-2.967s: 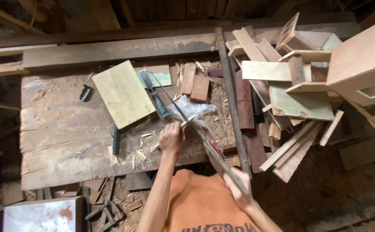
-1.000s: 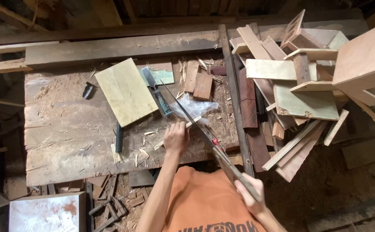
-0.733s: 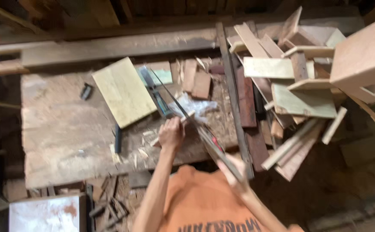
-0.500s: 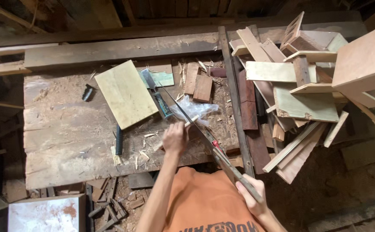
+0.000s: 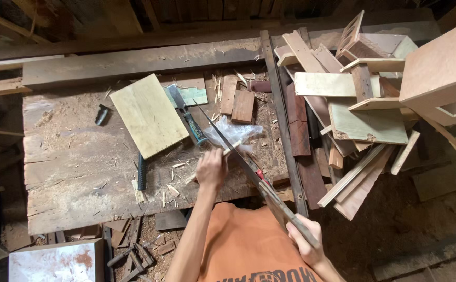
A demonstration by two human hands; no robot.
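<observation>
My left hand (image 5: 210, 168) presses a thin wooden stick (image 5: 231, 149) down on the worn workbench (image 5: 71, 172). My right hand (image 5: 306, 241), low at the bench's near edge, grips the handle of a long hand saw (image 5: 238, 154). The saw blade runs diagonally up and left across the stick, just right of my left hand's fingers. Wood chips lie scattered around the left hand.
A pale green board (image 5: 147, 114), a blue-handled tool (image 5: 188, 120), a dark chisel (image 5: 142, 171) and a crumpled clear plastic bag (image 5: 233, 133) lie on the bench. Short wood blocks (image 5: 242, 104) sit behind. A heap of offcuts and box frames (image 5: 374, 94) fills the right side.
The saw has slid back and forth along its diagonal line, with my right hand moving nearer and farther. My left hand has stayed on the stick.
</observation>
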